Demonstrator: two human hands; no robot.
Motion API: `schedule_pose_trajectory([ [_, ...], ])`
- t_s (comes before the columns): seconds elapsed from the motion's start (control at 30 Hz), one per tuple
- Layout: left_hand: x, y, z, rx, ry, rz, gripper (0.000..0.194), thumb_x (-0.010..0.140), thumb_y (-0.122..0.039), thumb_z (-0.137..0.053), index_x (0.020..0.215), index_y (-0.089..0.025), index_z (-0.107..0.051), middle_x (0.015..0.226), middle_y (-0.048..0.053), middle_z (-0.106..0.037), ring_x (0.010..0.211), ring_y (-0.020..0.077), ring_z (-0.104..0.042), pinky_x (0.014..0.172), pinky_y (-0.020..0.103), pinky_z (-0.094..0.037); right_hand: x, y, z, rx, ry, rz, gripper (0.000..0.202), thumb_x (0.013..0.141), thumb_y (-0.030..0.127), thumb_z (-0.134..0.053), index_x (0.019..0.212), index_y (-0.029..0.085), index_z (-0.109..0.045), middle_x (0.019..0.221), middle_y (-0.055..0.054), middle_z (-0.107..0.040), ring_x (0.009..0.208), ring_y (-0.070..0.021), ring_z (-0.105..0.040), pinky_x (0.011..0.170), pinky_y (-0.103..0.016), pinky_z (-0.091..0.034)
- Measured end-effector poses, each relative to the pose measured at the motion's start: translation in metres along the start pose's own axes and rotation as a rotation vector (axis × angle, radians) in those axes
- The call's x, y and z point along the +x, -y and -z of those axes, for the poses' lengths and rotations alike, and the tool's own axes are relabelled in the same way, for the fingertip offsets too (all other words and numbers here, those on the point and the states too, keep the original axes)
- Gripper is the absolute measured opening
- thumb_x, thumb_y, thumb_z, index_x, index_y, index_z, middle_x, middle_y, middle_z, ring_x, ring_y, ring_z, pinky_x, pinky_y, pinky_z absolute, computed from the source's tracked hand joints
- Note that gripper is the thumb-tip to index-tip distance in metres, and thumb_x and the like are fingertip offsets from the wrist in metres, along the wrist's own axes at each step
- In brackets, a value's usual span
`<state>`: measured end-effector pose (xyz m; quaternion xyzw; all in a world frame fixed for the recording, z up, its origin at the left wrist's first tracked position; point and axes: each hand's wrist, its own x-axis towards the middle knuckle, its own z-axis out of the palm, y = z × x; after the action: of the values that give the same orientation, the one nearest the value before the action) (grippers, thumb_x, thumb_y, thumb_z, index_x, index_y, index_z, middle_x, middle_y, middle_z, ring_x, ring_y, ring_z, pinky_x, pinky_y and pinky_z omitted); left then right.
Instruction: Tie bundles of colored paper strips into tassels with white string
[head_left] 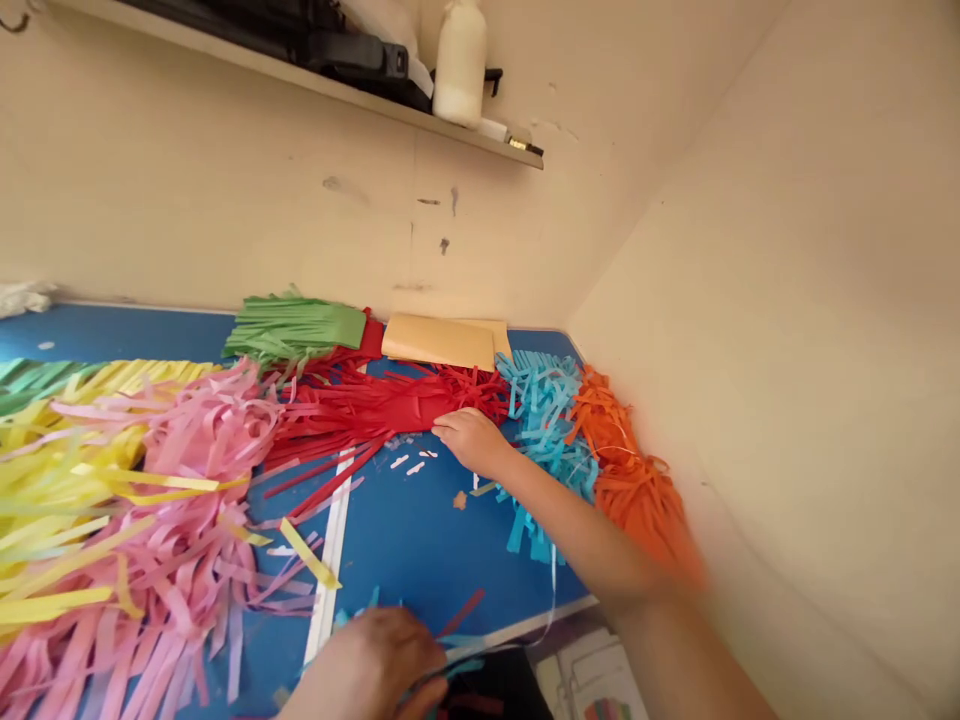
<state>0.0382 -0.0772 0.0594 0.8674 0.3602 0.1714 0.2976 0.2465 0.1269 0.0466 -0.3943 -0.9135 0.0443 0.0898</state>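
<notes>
My right hand reaches to the middle of the table, its fingers closed on the near edge of a red fringed paper bundle. My left hand is low in the picture by the front edge. Its fingers are curled, with thin light blue paper strips showing on both sides; part of the hand is cut off. Right of my right hand lies a light blue paper fringe, with an orange fringe beyond it. Pink fringe and yellow fringe cover the left side.
Green fringed paper and folded tan paper lie at the back of the blue table by the wall. Small paper scraps are scattered mid-table. Above, a wall shelf carries a white bottle and dark items.
</notes>
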Motion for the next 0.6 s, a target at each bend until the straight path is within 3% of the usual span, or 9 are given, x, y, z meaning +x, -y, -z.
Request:
schedule_pose_trajectory([
  [0.07,0.021,0.017,0.031,0.124,-0.034,0.037,0.026,0.095,-0.035,-0.047,0.099,-0.028,-0.071,0.091,0.004,-0.076,0.083,0.0198,-0.071,0.075,0.028,-0.052,0.029,-0.001,-0.009,-0.004,0.07,0.05,0.03,0.087,0.015,-0.058,0.116,0.017,-0.069,0.127,-0.009,-0.067,0.115,-0.0217,-0.06,0.101,-0.035,-0.04],
  [0.13,0.052,0.047,0.057,0.257,-0.073,0.111,0.032,0.097,-0.035,-0.042,0.102,-0.025,-0.071,0.097,0.007,-0.076,0.088,0.0205,-0.071,0.08,0.029,-0.053,0.046,-0.002,-0.011,-0.031,0.12,0.059,0.033,0.085,0.02,-0.06,0.116,0.015,-0.069,0.126,-0.01,-0.067,0.113,-0.025,-0.061,0.099,-0.038,-0.041],
  [0.23,0.107,0.105,0.081,0.467,-0.087,0.235,0.034,0.093,-0.014,-0.038,0.102,-0.018,-0.07,0.101,0.013,-0.073,0.094,0.0232,-0.068,0.086,0.034,-0.051,0.062,0.003,-0.01,-0.095,0.163,0.013,0.033,0.089,0.025,-0.053,0.118,0.016,-0.067,0.125,-0.01,-0.067,0.111,-0.0257,-0.061,0.095,-0.039,-0.043],
  [0.33,0.146,0.149,0.088,0.515,-0.097,0.256,0.028,0.083,-0.005,-0.045,0.091,-0.013,-0.071,0.095,0.016,-0.073,0.092,0.0251,-0.068,0.085,0.034,-0.05,0.072,-0.002,-0.003,-0.172,0.188,-0.141,0.034,0.091,0.026,-0.05,0.119,0.014,-0.066,0.122,-0.014,-0.068,0.103,-0.0264,-0.066,0.089,-0.039,-0.046],
  [0.4,0.155,0.166,0.087,0.533,-0.082,0.245,0.024,0.081,-0.005,-0.048,0.084,-0.013,-0.071,0.089,0.015,-0.073,0.088,0.0251,-0.068,0.083,0.034,-0.05,0.071,-0.021,0.009,-0.219,0.199,-0.308,0.031,0.092,0.022,-0.047,0.11,0.011,-0.07,0.11,-0.018,-0.071,0.092,-0.0277,-0.069,0.082,-0.04,-0.048],
  [0.5,0.154,0.176,0.082,0.543,-0.067,0.215,0.025,0.085,-0.01,-0.046,0.085,-0.015,-0.07,0.09,0.015,-0.073,0.089,0.0257,-0.068,0.085,0.036,-0.049,0.056,-0.059,0.032,-0.278,0.184,-0.546,0.038,0.095,0.015,-0.036,0.105,0.008,-0.072,0.098,-0.022,-0.072,0.088,-0.0299,-0.07,0.076,-0.039,-0.049],
  [0.6,0.152,0.178,0.083,0.541,-0.054,0.193,0.027,0.088,-0.013,-0.044,0.085,-0.015,-0.071,0.091,0.016,-0.073,0.089,0.0279,-0.068,0.086,0.04,-0.047,0.041,-0.07,0.037,-0.3,0.159,-0.606,0.039,0.097,0.016,-0.035,0.111,0.009,-0.071,0.108,-0.023,-0.07,0.1,-0.0298,-0.066,0.083,-0.039,-0.047],
])
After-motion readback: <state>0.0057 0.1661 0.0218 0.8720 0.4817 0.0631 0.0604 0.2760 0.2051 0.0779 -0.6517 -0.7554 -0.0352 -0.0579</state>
